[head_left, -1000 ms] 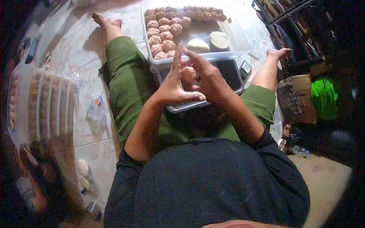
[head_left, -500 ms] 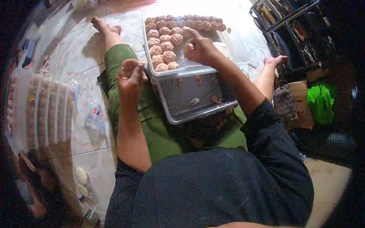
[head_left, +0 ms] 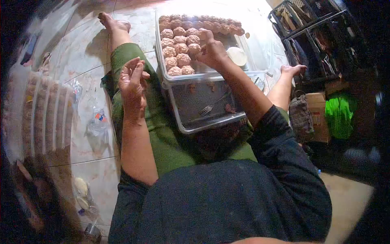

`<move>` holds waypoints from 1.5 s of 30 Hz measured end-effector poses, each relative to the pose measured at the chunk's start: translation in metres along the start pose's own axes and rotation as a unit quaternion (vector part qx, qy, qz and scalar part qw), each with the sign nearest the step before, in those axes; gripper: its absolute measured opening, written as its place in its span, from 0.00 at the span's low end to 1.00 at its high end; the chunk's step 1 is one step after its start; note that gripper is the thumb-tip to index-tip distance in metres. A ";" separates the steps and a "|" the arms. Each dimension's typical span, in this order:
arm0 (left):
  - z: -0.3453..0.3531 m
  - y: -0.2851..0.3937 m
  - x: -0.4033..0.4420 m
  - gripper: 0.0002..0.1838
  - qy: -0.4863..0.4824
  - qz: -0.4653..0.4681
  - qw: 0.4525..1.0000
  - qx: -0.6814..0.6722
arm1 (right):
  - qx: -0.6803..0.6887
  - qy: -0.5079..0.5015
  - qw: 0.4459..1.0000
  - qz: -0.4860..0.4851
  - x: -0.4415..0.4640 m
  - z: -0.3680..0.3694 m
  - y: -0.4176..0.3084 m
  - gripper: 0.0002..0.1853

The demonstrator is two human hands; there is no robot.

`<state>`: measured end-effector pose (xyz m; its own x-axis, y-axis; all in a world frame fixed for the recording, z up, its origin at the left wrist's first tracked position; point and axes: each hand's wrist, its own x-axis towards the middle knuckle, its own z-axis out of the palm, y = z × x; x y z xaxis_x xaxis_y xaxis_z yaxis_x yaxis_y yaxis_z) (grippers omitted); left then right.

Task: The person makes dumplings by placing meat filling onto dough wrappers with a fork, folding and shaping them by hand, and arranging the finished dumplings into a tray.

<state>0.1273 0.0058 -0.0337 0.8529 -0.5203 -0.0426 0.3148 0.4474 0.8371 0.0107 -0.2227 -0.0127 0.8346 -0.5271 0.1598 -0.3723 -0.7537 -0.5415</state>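
Observation:
My right hand (head_left: 213, 52) is over the clear plastic box (head_left: 159, 57), its index finger raised and its other fingers partly curled. Its fingertips are beside a lumpy pinkish-brown ball (head_left: 194, 49) in the third column; I cannot tell whether they touch. Rows of similar balls (head_left: 181, 48) fill the left side and far end of this box. To the left, my left hand (head_left: 133, 78) hovers above my leg with its fingers loosely bent and apart, and nothing shows in it. A pale round disc (head_left: 236, 56) lies inside the box, right of my right wrist.
Beneath the box, a second clear container (head_left: 187, 110) holds a fork (head_left: 206, 109) and brown scraps. Stacked clear boxes (head_left: 42, 118) of similar balls stand at left, near a plastic bag (head_left: 97, 120). A black rack (head_left: 313, 36), cardboard box (head_left: 318, 118) and green bag (head_left: 339, 116) are at right.
Beside my right fingers, a ball now shows in the third column where my hand was before. My left hand has turned and its fingers have loosened apart. The view has shifted slightly.

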 end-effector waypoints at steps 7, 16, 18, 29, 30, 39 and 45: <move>0.006 0.007 -0.005 0.09 0.008 -0.021 0.999 0.040 | -0.089 -0.006 0.995 -0.032 0.018 0.012 0.010 0.33; 0.017 -0.005 -0.012 0.08 -0.160 0.038 0.986 0.025 | -0.064 -0.045 0.997 0.029 0.005 -0.036 0.014 0.24; 0.028 -0.005 -0.021 0.08 -0.278 0.036 0.960 -0.010 | -0.186 -0.095 0.977 0.044 0.005 -0.056 0.029 0.11; 0.075 -0.046 -0.062 0.20 -0.447 -0.040 0.868 0.215 | -0.241 -0.136 0.961 -0.023 -0.006 -0.033 0.056 0.08; 0.076 -0.047 -0.062 0.19 -0.424 -0.055 0.880 0.208 | -0.179 -0.089 0.979 -0.036 -0.010 -0.036 0.055 0.09; 0.091 -0.039 -0.079 0.34 -0.326 -0.213 0.918 -0.072 | 0.092 -0.082 0.990 -0.065 -0.097 -0.075 -0.011 0.18; 0.079 -0.048 -0.074 0.08 -0.349 -0.134 0.925 0.073 | 0.317 -0.184 0.929 0.040 -0.122 -0.071 -0.010 0.19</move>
<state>0.0161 -0.0346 -0.0271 0.2600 -0.9637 0.0609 0.3723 0.1582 0.9145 -0.1163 -0.1791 0.0317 0.9403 -0.3140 -0.1315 -0.2221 -0.2731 -0.9360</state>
